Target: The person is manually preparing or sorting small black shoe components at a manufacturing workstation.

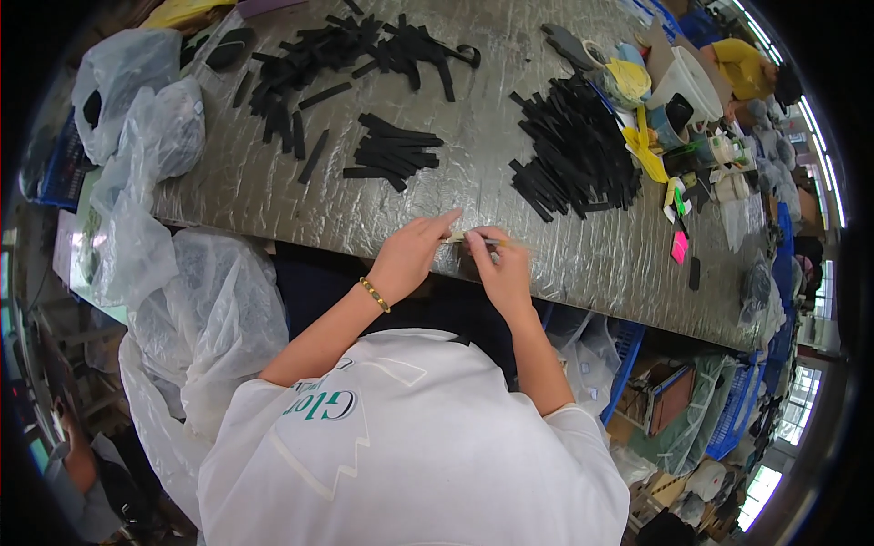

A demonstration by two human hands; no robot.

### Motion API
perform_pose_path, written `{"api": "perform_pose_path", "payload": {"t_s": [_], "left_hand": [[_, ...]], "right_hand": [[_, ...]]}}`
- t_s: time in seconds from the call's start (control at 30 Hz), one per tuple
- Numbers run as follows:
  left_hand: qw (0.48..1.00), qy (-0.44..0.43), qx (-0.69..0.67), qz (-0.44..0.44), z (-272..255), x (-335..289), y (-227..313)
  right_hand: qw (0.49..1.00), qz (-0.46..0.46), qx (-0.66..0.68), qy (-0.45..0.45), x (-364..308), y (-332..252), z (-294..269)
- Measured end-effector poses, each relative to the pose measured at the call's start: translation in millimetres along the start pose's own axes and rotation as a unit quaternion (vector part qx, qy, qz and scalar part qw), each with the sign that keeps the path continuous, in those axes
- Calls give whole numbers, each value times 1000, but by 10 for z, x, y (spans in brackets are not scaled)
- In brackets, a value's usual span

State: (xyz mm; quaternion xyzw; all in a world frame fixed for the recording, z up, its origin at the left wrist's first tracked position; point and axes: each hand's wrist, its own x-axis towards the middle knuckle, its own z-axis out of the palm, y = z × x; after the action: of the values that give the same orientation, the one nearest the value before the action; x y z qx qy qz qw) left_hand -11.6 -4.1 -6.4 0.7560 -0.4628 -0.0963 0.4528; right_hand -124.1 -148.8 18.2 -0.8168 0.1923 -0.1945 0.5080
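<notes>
At the table's near edge, my left hand (410, 252), with a beaded bracelet (373, 295) on its wrist, is closed, its index finger stretched forward. Its fingertips meet a small pale piece (454, 237), too small to make out clearly. Beside it my right hand (503, 273) pinches a slim stick-like tool (496, 242) that points toward the left hand. Beyond the hands lies a small group of black strips (393, 151). A larger heap of black strips (575, 150) is at the right, and a scattered pile of black strips (314, 68) at the far left.
Clear plastic bags (205, 318) hang over the table's left edge. Along the right stand a white tub (685, 86), yellow cloths (645, 150), a cup and pink tags (679, 247). Blue crates (736, 409) stand below the right edge. Another person (742, 68) in yellow is at far right.
</notes>
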Motion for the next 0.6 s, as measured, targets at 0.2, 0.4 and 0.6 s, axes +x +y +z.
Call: {"api": "perform_pose_path", "payload": {"t_s": [0.2, 0.4, 0.6], "left_hand": [[1000, -3, -1, 8, 9, 2, -36], [1000, 0, -4, 11, -9, 9, -42], [1000, -13, -9, -2, -43, 13, 3]], "right_hand": [[997, 3, -47, -58, 73, 11, 93], [996, 2, -68, -54, 74, -31, 97], [974, -126, -166, -87, 147, 45, -169]]}}
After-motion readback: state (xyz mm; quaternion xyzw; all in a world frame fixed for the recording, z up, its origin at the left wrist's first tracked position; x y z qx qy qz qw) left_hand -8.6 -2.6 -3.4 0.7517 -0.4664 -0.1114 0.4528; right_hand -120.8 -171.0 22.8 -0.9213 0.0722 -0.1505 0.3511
